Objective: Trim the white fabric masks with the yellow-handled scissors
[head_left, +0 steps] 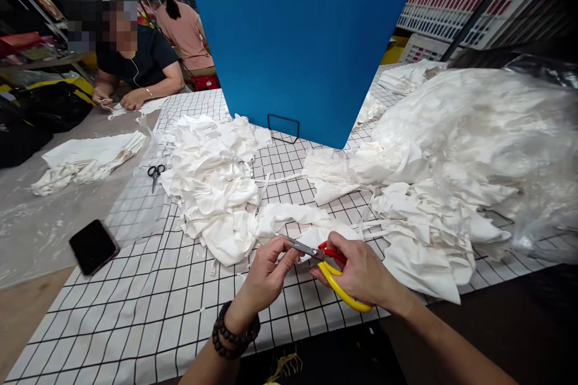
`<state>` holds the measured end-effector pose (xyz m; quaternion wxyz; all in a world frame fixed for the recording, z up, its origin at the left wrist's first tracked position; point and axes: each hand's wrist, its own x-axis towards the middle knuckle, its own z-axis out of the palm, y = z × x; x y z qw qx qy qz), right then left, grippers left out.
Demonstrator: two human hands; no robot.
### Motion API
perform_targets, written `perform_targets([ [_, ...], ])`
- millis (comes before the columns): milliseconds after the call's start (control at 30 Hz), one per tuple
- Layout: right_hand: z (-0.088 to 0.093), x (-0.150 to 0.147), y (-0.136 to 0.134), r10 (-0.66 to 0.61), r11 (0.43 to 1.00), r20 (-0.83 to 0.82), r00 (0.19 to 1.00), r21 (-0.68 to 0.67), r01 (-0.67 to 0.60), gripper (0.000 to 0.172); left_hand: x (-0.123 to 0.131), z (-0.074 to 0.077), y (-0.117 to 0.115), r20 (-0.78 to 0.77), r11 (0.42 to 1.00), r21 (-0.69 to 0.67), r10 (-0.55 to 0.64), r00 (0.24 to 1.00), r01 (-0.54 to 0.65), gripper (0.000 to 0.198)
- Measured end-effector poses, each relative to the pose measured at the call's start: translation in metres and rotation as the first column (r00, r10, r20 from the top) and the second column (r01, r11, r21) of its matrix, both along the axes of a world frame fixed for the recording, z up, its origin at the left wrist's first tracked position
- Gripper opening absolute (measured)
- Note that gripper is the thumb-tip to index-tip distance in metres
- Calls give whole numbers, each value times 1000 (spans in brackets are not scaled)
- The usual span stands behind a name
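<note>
This looks like the snipping step: the person seems to be cutting white cloth with scissors (321, 255) that have one red handle and one yellow handle. The right hand (363, 271) has its fingers wrapped around the handles. The blades point at the left hand (266, 274) and look almost together. The left thumb and first finger curl in close to each other, right at the tips of the scissors. I cannot tell if a bit of cloth is pinched between them, as it is too small to see. I think the next snip calls for the cloth to be held tight and the fingers to be kept away from the blades.

The nearest white cloth (327, 231) lies on the table (149, 301), just past the scissors, close to the fingertips of both hands. A big pile of white cloth (212, 174) sits to the left of the scissors and farther off. Another heap (428, 252) is to the right of the scissors, with a clear plastic bag (492, 120) behind it. The phone (94, 246) lies well to the left of the scissors.
</note>
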<state>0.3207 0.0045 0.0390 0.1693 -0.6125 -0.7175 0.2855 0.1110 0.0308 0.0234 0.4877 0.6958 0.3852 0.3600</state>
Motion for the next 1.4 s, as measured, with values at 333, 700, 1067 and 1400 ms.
perform_targets([
  [333, -3, 0, 2, 1, 998, 1, 1000, 60, -1, 40, -1, -2, 0, -16, 1000, -15, 12, 1000, -12, 23],
  [700, -25, 6, 3, -72, 981, -458, 886, -192, -19, 44, -2, -10, 3, 107, 992, -116, 54, 993, -42, 22],
  [1067, -67, 81, 27, -364, 928, -442, 820, -248, 279, 34, -38, -18, 22, 364, 935, -301, 294, 884, -187, 17],
  [1400, -61, 54, 33, -313, 948, -510, 801, -214, 234, 40, -77, -9, 13, -280, 665, 99, 733, 620, -740, 30],
])
